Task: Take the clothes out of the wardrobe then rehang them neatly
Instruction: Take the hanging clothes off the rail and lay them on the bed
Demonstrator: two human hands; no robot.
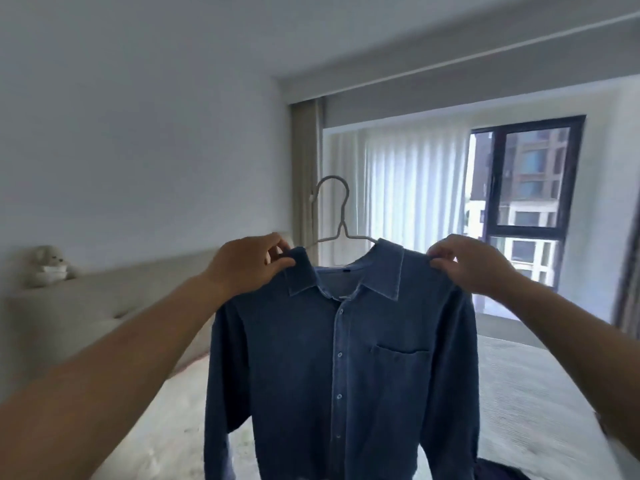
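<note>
The shirt [341,368] hangs lengthwise on a hanger [334,216], hook up, buttoned front facing the camera. Left hand [242,268] and right hand [471,266] each pinch a shoulder. Below lies the bed [526,403]; behind, curtains [398,188].

Head cam; faces fwd; close on shirt [341,358]

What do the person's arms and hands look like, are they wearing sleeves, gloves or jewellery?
Both forearms are bare as far as the frame shows, with no sleeves in view. The left hand and right hand wear no gloves, and no rings, watch or bracelet can be seen on them.
</note>
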